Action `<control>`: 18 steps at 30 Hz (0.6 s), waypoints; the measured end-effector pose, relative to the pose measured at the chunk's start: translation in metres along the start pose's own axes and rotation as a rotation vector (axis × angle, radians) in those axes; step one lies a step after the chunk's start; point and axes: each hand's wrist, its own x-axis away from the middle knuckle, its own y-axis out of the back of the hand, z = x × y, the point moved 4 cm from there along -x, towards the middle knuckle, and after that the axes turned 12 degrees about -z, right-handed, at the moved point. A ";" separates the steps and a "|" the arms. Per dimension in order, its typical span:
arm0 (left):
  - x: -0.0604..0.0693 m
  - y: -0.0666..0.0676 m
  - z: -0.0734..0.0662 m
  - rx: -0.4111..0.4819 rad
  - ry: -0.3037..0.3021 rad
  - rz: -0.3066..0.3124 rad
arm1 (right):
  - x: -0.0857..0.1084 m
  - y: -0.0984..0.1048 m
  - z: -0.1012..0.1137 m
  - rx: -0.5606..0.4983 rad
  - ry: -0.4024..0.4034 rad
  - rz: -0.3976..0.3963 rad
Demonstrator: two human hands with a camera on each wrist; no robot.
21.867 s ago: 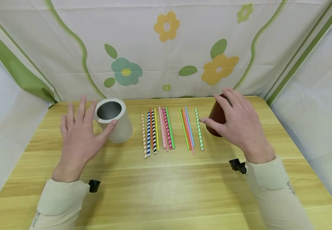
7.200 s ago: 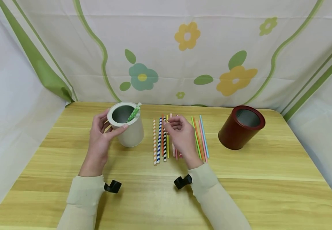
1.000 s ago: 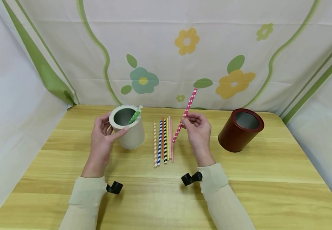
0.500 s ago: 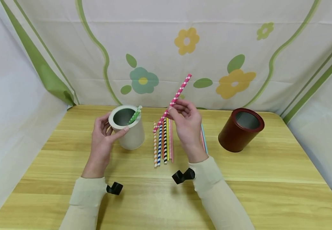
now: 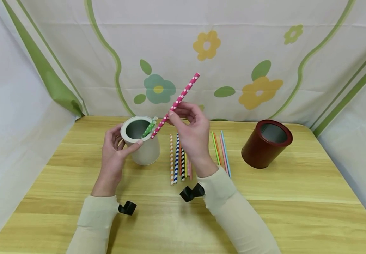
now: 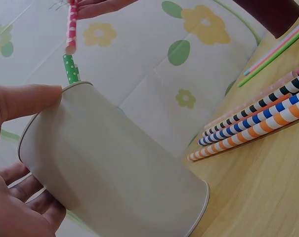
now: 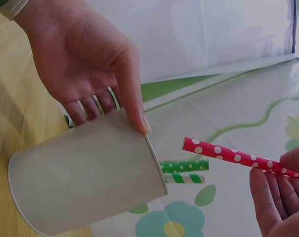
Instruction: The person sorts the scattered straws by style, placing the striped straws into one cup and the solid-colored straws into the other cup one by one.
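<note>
My left hand [image 5: 111, 160] grips the white can [image 5: 146, 151] near its top, thumb on the front and fingers at the far side. Two green-and-white paper straws [image 5: 149, 129], one dotted and one striped, lean inside the can and poke over its rim. Between thumb and fingers, my right hand [image 5: 192, 132] pinches a pink paper straw [image 5: 184, 92] with white dots. That straw slants, its lower end beside the can's right rim in the head view; the right wrist view shows this end [image 7: 191, 144] beyond the can's mouth, apart from the rim.
Striped and plain straws [image 5: 171, 162] lie side by side right of the can, partly hidden by my right hand. Further right are several thin plain straws [image 5: 225, 157]. A dark red can [image 5: 259, 151] stands at the right. A flowered curtain [image 5: 107, 88] closes off the table's back.
Over the last second my right hand has carried the pink straw left and up to the white can. Much earlier, both green straws lay on the table and my left hand was spread beside the can.
</note>
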 end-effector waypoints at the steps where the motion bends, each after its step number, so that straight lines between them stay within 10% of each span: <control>1: 0.000 0.000 0.000 0.000 0.001 -0.001 | 0.001 -0.003 0.000 0.001 0.001 0.002; 18: 0.002 -0.001 -0.003 0.023 -0.025 -0.019 | 0.015 -0.024 -0.026 0.235 0.009 0.079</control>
